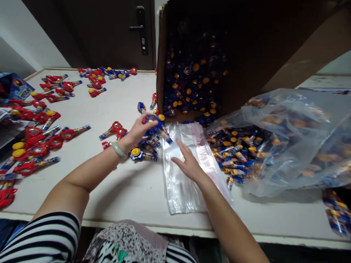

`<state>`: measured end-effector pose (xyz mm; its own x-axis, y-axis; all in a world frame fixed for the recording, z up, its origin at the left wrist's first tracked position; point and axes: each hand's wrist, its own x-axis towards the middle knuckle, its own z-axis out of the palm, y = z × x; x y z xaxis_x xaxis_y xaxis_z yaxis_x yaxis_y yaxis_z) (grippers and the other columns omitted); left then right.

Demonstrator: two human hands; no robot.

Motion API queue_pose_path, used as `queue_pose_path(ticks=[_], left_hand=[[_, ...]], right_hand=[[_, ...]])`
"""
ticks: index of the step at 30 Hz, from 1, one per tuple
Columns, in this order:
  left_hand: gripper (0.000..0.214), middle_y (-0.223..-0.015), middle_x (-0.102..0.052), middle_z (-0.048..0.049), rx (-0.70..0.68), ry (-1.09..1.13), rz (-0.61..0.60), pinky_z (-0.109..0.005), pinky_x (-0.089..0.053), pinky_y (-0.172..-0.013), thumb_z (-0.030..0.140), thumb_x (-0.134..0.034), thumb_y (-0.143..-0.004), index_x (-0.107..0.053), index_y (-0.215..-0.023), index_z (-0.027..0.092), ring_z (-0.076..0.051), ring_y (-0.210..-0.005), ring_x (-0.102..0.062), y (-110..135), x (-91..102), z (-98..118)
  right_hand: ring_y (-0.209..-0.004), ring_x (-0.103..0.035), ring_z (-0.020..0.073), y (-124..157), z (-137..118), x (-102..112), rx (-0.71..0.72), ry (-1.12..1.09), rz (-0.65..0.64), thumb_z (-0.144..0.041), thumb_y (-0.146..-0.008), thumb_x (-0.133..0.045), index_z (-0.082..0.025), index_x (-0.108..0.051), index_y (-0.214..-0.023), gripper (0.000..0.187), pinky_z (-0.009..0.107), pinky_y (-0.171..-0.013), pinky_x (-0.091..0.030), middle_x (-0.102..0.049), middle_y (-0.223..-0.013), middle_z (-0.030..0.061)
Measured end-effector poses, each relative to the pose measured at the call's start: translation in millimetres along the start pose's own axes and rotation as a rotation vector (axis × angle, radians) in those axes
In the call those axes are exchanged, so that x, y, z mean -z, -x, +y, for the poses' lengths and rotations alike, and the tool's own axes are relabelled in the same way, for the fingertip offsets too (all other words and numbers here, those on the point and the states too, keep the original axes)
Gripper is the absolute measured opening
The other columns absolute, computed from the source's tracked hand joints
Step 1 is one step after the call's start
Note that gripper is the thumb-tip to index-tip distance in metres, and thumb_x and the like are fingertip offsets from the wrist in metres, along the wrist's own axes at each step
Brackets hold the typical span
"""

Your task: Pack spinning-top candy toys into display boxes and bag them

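My left hand (139,129), with a pale green bangle at the wrist, is closed on a blue toy with a round head and a candy-like tube (155,125), somewhat blurred. The tube end points toward my right hand (189,162), whose fingers are apart with nothing in them. Beneath that hand lies a stack of clear plastic bags (181,193). Just below my left hand, a blue toy with a yellow disc (136,153) rests on the table among several similar ones. Red toys (116,128) of the same shape lie to its left.
A large cardboard box (161,58) on its side holds many blue toys. At right, a translucent bag (296,146) spills small tubes (236,157) onto the white table (131,197). More red toys (56,140) spread across the left side. Behind stands a dark door (109,33).
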<state>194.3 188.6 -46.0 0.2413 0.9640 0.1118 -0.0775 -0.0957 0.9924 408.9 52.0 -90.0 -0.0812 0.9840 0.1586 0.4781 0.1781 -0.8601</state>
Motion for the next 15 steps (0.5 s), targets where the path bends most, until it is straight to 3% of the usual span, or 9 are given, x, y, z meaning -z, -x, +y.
queue_pose_path(ticks=[2,5,8,10,13,15], left_hand=[[0.044,-0.087,-0.062,-0.0011,-0.044,-0.193,0.093,-0.031,-0.048,-0.083,0.039,-0.08,-0.066,-0.059,-0.099,0.018,-0.016,-0.083,-0.059,-30.7,22.7,2.6],[0.044,-0.088,-0.061,-0.0056,-0.069,-0.681,0.057,-0.045,-0.045,-0.096,0.038,-0.084,-0.062,-0.062,-0.094,0.015,-0.026,-0.096,-0.057,-60.3,44.7,5.1],[0.051,-0.11,-0.058,-0.0124,-0.363,-1.009,-0.002,-0.052,-0.037,-0.106,0.043,-0.081,-0.068,-0.064,-0.108,0.015,-0.036,-0.116,-0.049,-80.2,29.7,7.5],[0.046,-0.114,-0.058,-0.0116,-0.452,-1.039,-0.205,-0.045,-0.043,-0.101,0.044,-0.07,-0.079,-0.064,-0.116,0.016,-0.032,-0.112,-0.054,-99.5,-9.0,3.6],[0.035,-0.103,-0.066,-0.0093,-0.269,-1.067,-0.595,-0.036,-0.049,-0.089,0.038,-0.059,-0.087,-0.066,-0.113,0.016,-0.025,-0.094,-0.064,-136.7,-98.3,-20.2],[0.039,-0.111,-0.068,-0.0133,-0.19,-1.089,-0.63,-0.037,-0.047,-0.094,0.034,-0.062,-0.084,-0.066,-0.116,0.013,-0.029,-0.104,-0.063,-157.1,-159.1,-45.4]], right_hand=[[-0.138,-0.047,0.0283,-5.3,17.5,18.6,0.006,0.064,0.091,-0.054,-0.087,-0.062,-0.027,-0.048,-0.147,0.067,0.051,-0.112,-0.041,-0.051,-0.15,0.0123],[-0.126,-0.058,0.0261,2.1,48.3,60.0,-0.008,0.172,0.185,-0.049,-0.092,-0.056,-0.024,-0.064,-0.129,0.045,0.047,-0.108,-0.046,-0.064,-0.134,0.0121],[-0.118,-0.063,0.0254,18.5,73.8,113.9,-0.05,0.368,0.279,-0.043,-0.094,-0.054,-0.022,-0.07,-0.117,0.035,0.044,-0.104,-0.05,-0.069,-0.123,0.0115],[-0.114,-0.064,0.0269,25.2,84.3,150.5,-0.145,0.556,0.336,-0.037,-0.094,-0.053,-0.019,-0.07,-0.116,0.034,0.044,-0.101,-0.051,-0.07,-0.121,0.0131],[-0.113,-0.064,0.0294,19.1,91.5,190.6,-0.314,0.869,0.328,-0.027,-0.094,-0.049,-0.015,-0.069,-0.119,0.034,0.044,-0.098,-0.05,-0.07,-0.12,0.016],[-0.111,-0.064,0.0296,4.4,93.7,201.5,-0.408,1.033,0.227,-0.022,-0.095,-0.046,-0.014,-0.069,-0.118,0.034,0.041,-0.095,-0.049,-0.07,-0.118,0.0163]])
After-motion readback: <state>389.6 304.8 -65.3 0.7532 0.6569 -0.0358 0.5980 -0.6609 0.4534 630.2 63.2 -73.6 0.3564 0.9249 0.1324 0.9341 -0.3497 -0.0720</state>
